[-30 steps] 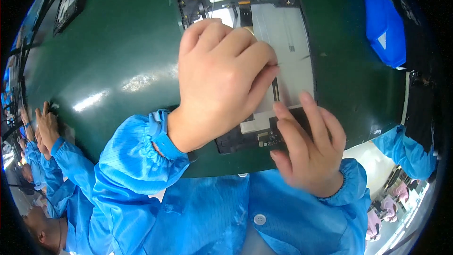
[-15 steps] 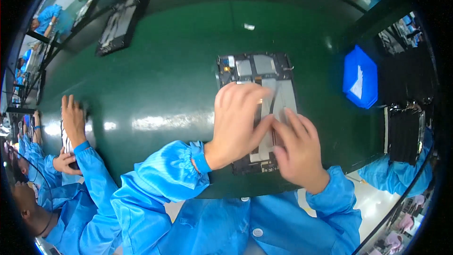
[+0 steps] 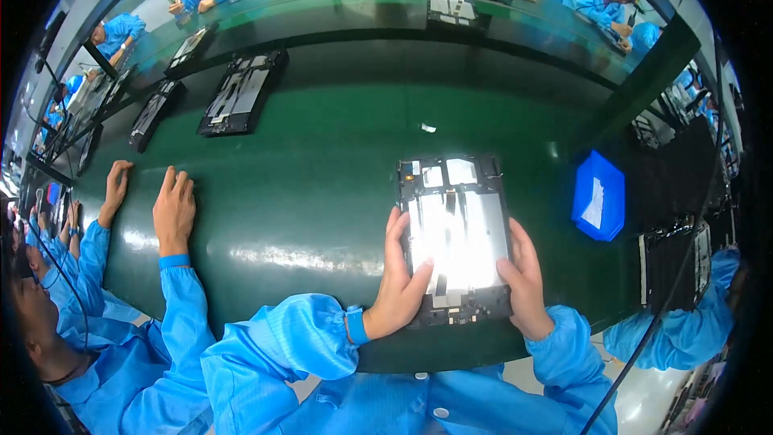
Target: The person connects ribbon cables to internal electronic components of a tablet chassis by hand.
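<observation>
An opened tablet (image 3: 475, 225) shows its silver battery area, black frame and small boards, with bright glare across the middle. It is near the front edge of the green table (image 3: 306, 169). My left hand (image 3: 394, 282) grips its left side, the thumb resting on the top face. On the opposite side, my right hand (image 3: 527, 274) holds the right edge, its thumb also over the face. Whether the tablet lies flat or is slightly lifted I cannot tell. A blue band circles my left wrist.
To the right stands a blue bin (image 3: 616, 201) with white slips (image 3: 594, 203) inside. A small white scrap (image 3: 428, 127) lies beyond the tablet. Stacked opened tablets (image 3: 241, 95) sit at the far left. A co-worker's hands (image 3: 173, 217) rest on the table at left. Black trays (image 3: 675, 266) stand at right.
Both hands have moved apart from over the middle of the tablet to its two sides and now grip it. The view has tilted up. The co-worker's hands have left the device at left.
</observation>
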Available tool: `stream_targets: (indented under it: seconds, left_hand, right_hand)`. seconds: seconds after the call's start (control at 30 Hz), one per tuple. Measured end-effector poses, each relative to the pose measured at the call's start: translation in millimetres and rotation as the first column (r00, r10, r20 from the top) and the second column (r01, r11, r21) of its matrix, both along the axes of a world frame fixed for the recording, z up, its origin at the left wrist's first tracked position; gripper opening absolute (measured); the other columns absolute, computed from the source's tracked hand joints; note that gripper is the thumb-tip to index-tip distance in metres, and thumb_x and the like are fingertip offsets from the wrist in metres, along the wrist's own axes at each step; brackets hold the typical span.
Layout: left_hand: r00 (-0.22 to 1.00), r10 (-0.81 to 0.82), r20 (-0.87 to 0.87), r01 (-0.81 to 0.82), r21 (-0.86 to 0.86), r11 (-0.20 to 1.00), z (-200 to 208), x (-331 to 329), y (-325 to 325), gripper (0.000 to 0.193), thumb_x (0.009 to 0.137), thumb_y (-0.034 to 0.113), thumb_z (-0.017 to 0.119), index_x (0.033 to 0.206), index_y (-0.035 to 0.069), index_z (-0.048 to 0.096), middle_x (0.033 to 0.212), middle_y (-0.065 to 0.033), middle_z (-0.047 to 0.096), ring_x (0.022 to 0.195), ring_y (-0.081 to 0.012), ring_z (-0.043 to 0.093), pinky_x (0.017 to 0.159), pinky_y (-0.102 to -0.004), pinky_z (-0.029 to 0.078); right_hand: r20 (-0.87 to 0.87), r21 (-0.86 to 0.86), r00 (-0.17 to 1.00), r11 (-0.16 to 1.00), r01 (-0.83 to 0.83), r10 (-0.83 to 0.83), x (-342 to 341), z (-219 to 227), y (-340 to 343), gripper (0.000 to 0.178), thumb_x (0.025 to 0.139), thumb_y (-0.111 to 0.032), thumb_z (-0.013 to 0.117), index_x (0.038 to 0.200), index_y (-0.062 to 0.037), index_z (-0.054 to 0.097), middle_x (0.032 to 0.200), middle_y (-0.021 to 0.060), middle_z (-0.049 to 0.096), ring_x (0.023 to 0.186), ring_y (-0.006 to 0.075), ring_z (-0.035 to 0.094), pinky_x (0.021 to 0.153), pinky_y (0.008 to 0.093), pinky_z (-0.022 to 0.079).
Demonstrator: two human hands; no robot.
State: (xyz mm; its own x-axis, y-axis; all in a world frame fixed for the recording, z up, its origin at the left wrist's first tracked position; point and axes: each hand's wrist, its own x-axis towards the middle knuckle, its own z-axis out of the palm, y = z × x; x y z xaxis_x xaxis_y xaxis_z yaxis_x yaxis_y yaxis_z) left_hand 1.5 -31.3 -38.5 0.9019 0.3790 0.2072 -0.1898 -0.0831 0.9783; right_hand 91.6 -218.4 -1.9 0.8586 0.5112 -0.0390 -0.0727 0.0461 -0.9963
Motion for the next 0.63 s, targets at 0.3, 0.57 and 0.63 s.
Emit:
stream_targets:
  seconds: [0.3,0.57,0.63]
  left_hand:
    - [0.986,0.032,0.163,-0.088,0.353,0.931,10,3,3,0.066,0.086,0.006,0.059,0.143,-0.001,0.027,0.151,-0.0241,0.021,0.142,-0.0364,0.022,0.116,-0.0440,0.017]
    - [0.995,-0.093,0.023,0.086,0.229,0.970,-4,13,4,0.056,0.085,0.005,0.061,0.136,0.001,0.039,0.140,-0.0206,0.039,0.133,-0.0351,0.036,0.112,-0.0421,0.029]
    - [0.994,-0.109,-0.001,0.106,0.248,0.963,-4,12,6,0.055,0.086,0.008,0.061,0.137,0.002,0.040,0.141,-0.0196,0.039,0.134,-0.0349,0.036,0.112,-0.0428,0.028]
  right_hand:
    - [-0.071,0.161,0.994,0.983,0.088,-0.077,110,-16,67,0.061,0.086,-0.001,0.052,0.143,0.0059,0.035,0.146,0.0209,0.041,0.135,0.0271,0.040,0.112,0.0350,0.029]
    - [0.021,0.178,0.978,0.963,0.200,-0.207,251,-51,162,0.060,0.084,-0.001,0.057,0.140,0.0067,0.039,0.145,0.0235,0.043,0.135,0.0305,0.042,0.109,0.0351,0.035]
    - [0.200,0.159,0.951,0.966,0.206,-0.236,264,-57,179,0.057,0.087,-0.004,0.054,0.141,0.0053,0.038,0.145,0.0239,0.043,0.139,0.0321,0.038,0.112,0.0354,0.032]
